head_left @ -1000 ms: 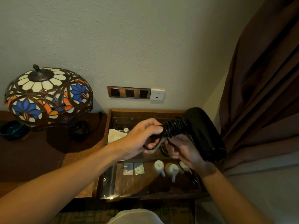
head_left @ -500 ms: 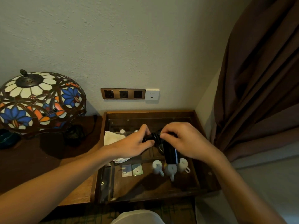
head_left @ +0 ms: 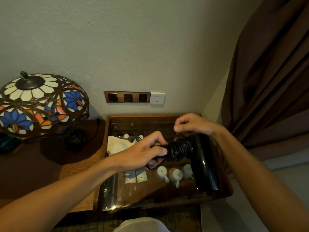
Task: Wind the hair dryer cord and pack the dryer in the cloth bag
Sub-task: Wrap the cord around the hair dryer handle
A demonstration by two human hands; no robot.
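**A:** Which step of the task is this?

**B:** The cord-winding step, and I judge it nearly done. The black hair dryer [head_left: 203, 163] is held in the air over a wooden tray [head_left: 224, 195], and its cord [head_left: 179, 149] sits in tight black loops around the handle. No cloth bag is clearly in view; a pale crumpled cloth [head_left: 117, 144] lies in the tray's back left corner, but I cannot tell what it is

**A:** How are the hands placed?

**B:** The left hand [head_left: 142, 156] comes in from the lower left, thumb and fingers curled around the end of the handle, just beside the coils. The right hand [head_left: 192, 124] is above the dryer's body, wrist bent, fingertips drawn together in a pinch. Whether it pinches a strand of cord or nothing is too small to tell

**A:** What does the next move call for?

**B:** Probably tucking the loose end so the coils stay put, then finding the bag. The left hand's grip should stay firm, or the loops may spring loose

**A:** Anything else nearby?

**B:** Three small white cups [head_left: 175, 175] in the tray under the dryer, and a stained-glass lamp [head_left: 41, 104] on the desk [head_left: 50, 166] to the left
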